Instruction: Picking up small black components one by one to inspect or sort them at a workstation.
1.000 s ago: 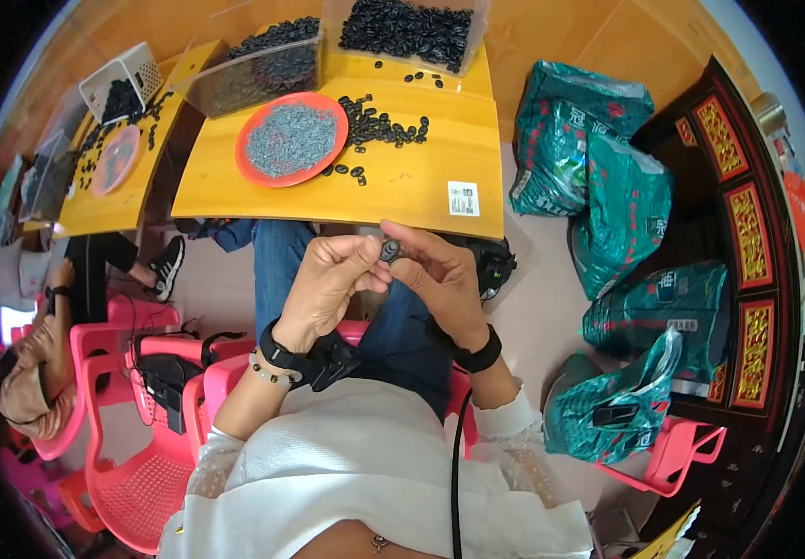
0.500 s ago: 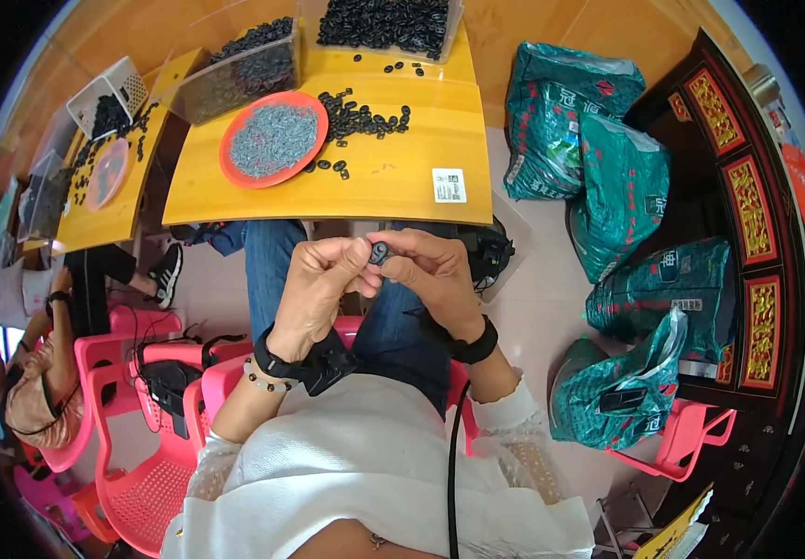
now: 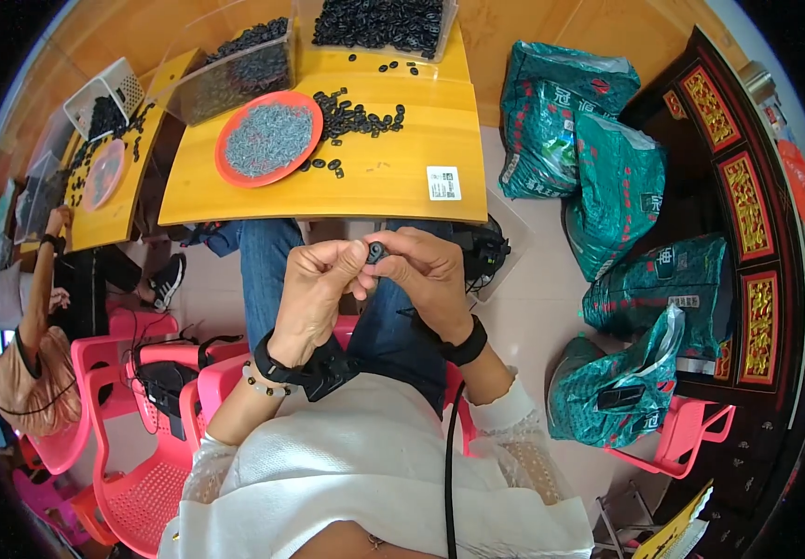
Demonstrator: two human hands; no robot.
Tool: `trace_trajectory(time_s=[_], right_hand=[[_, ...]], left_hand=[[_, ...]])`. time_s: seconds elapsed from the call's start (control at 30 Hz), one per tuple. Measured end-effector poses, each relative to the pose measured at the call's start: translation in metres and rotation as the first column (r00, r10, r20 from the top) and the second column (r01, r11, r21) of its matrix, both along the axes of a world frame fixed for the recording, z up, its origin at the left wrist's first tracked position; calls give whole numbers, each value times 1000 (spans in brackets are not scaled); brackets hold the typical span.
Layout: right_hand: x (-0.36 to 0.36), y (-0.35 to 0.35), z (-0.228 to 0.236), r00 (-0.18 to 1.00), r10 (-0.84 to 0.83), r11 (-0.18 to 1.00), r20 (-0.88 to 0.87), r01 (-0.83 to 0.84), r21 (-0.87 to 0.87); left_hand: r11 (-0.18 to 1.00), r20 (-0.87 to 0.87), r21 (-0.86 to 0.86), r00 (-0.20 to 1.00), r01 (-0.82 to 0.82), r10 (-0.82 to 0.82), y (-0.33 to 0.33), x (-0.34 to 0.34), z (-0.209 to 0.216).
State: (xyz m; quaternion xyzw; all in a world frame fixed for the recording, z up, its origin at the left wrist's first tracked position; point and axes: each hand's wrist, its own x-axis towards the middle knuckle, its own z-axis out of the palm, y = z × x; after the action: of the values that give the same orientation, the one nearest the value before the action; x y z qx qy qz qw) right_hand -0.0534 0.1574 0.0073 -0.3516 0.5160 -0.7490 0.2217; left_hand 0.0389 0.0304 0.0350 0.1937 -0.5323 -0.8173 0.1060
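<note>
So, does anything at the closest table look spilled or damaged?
Loose black pieces lie scattered on the yellow table beside the red plate. It looks odd because similar ones are in the clear bins; still, this may be on purpose. The small piece between the person's fingers is too small to check for damage.

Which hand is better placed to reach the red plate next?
Probably the left hand: it is nearer the red plate, which lies ahead and to its left. The right hand is farther off. Both hands hold the small black piece; the right might manage alone.
</note>
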Motion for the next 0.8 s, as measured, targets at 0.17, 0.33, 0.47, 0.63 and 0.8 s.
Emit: trace_trajectory(time_s=[0.17,0.33,0.47,0.63,0.8], right_hand=[[6,-5,-4,996,-85,996,-41,86,4],[11,-6,-3,986,-136,989,-93,140,44],[12,-9,-5,985,-141,986,-97,148,73],[13,-13,-14,980,-156,982,-124,167,85],[16,-13,-15,989,-53,998,138,48,34]], left_hand=[[999,44,-39,999,-2,4,0,-1,-2],[998,62,-56,998,8,-5,-4,-1,-2],[998,79,-59,997,28,-23,-10,0,-6],[997,72,-71,997,34,-29,-14,-1,-10],[996,86,-12,993,83,-82,-18,0,-4]])
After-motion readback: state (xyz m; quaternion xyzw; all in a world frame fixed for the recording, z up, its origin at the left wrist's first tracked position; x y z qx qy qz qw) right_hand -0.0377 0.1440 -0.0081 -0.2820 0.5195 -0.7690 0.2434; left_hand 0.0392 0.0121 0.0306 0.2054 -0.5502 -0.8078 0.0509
